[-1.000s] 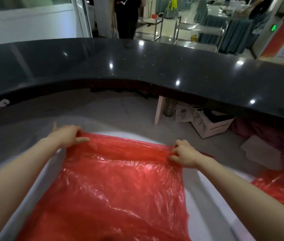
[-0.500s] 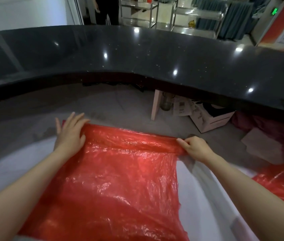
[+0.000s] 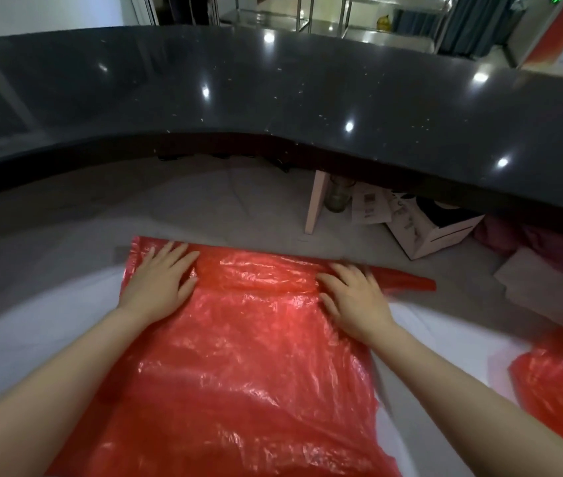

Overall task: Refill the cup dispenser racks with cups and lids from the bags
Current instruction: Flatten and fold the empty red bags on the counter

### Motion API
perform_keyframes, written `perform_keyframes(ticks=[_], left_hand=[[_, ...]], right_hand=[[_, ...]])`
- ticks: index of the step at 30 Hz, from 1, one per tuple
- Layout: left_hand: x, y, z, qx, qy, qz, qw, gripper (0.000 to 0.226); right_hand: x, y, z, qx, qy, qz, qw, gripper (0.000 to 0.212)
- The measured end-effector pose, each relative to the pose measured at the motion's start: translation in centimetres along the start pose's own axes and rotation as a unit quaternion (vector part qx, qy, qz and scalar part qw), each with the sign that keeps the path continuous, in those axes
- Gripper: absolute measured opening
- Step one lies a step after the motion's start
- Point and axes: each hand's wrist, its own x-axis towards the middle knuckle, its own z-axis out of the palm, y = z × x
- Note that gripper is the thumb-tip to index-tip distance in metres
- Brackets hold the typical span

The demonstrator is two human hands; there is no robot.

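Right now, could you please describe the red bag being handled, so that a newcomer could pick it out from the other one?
Start from the long curved black counter and look down to the white surface in front of it. The red plastic bag lies spread flat there, its far edge folded over, with the left hand and right hand resting on it. The other red bag, at the right edge, is untouched.

A curved black counter point(image 3: 273, 91) with a glossy, speckled top sweeps across the upper half, ceiling lights mirrored in it. Under its right part, on the grey floor point(image 3: 204, 208), stands a pale wooden leg point(image 3: 315, 201), with a glass jar point(image 3: 339, 196) just beside it. Next come printed papers point(image 3: 369, 204) and an open white cardboard box point(image 3: 435, 228) (its inside looks dark). Beyond the counter stand metal shelving racks point(image 3: 325, 18) and blue-grey curtains point(image 3: 476, 25).
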Motion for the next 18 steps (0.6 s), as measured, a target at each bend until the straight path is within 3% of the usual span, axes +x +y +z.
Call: perform_keyframes(ticks=[1,3,7,11,15,18], left_hand=[[0.1,-0.1,0.5,0.01,-0.028,-0.016,0.999,0.058],[0.3,-0.6,1.5,0.01,-0.064,-0.043,0.997,0.062],[0.8,-2.3,2.3,-0.005,-0.085,-0.045,0.995,0.072],[0.8,-3.5,1.7,-0.026,-0.085,-0.028,0.996,0.091],[-0.3,-3.5,1.1,-0.116,-0.063,-0.043,0.99,0.073],[-1.8,-3.2,0.0,-0.228,0.018,-0.069,0.971,0.052]], right_hand=[[0.0,0.4,0.4,-0.002,-0.067,0.046,0.997,0.054],[0.0,1.7,1.4,-0.019,-0.126,0.1,0.987,0.069],[0.0,4.2,1.7,-0.029,-0.149,0.132,0.98,0.08],[-0.1,5.4,1.3,-0.024,-0.146,0.133,0.98,0.075],[0.4,5.3,0.1,-0.033,-0.178,0.14,0.973,0.073],[0.5,3.5,-1.7,-0.078,-0.107,0.136,0.982,0.071]])
